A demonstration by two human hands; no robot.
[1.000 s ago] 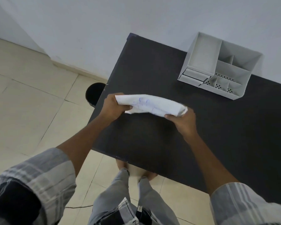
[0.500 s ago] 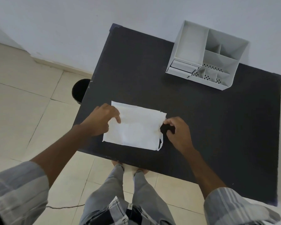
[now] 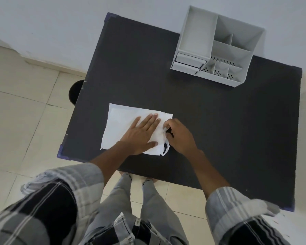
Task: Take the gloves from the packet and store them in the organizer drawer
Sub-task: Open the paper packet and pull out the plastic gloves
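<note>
A flat white packet [image 3: 121, 121] lies on the black table [image 3: 210, 124] near its front left corner. My left hand [image 3: 141, 133] rests flat on the packet's right half, fingers spread and pressing it down. My right hand [image 3: 178, 135] is at the packet's right, open end, fingertips pinched on a thin clear bit of material at the opening. The gloves themselves are hidden inside. The grey organizer [image 3: 217, 50] stands at the table's far side, with two small drawers [image 3: 187, 63] at its lower left, both pushed in.
A white wall runs behind the table. A dark round bin [image 3: 76, 92] stands on the tiled floor beside the table's left edge. My legs and feet are under the front edge.
The packet went from held up in both hands to lying flat on the table. My left hand slid from its left edge onto its right half, and my right hand closed on the opening.
</note>
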